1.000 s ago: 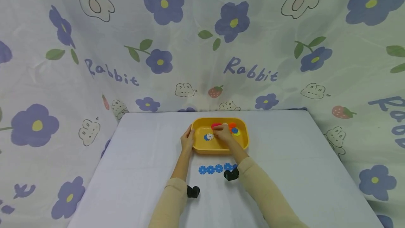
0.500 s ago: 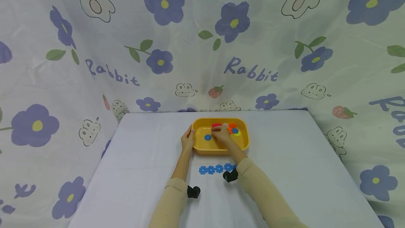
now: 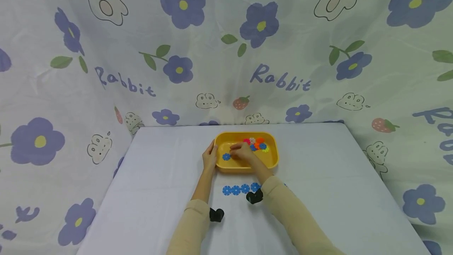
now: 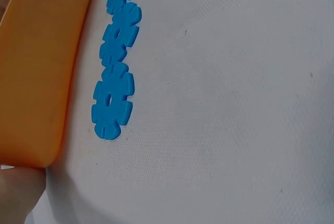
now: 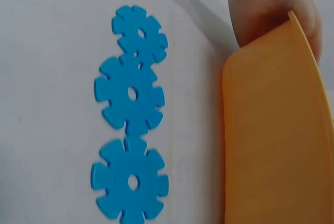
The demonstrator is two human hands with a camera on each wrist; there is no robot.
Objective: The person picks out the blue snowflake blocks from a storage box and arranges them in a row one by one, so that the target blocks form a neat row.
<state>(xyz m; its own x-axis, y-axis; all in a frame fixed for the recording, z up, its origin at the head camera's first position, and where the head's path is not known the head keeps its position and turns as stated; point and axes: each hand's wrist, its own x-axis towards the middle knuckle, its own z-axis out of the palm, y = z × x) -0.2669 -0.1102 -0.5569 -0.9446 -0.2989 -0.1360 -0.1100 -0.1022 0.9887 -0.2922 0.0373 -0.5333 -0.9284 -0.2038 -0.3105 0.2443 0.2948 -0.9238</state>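
Note:
My left hand (image 3: 209, 156) grips the left side of a yellow plastic tray (image 3: 233, 169); in the right wrist view the hand (image 5: 271, 4) wraps the tray's corner. Inside the tray, my right hand (image 3: 243, 152) is low over the floor, fingertips beside a blue snowflake disc (image 3: 226, 156). Whether its fingers pinch anything is hidden. More snowflake discs (image 3: 260, 141) in red, orange, white, blue and yellow lie heaped at the tray's right. On the table before the tray runs a row of blue snowflake discs (image 4: 112, 101), end to end, partly behind the right forearm.
A white cloth covers the table (image 3: 159, 192). Behind and beside it hangs a patterned curtain (image 3: 219, 50). Black wrist cameras (image 3: 216, 215) sit at both cuffs, the right one close to the blue row.
My right hand has shifted left and the blue disc beside it has slid left and nearer. The white disc by it is out of sight. My left hand stays on the tray.

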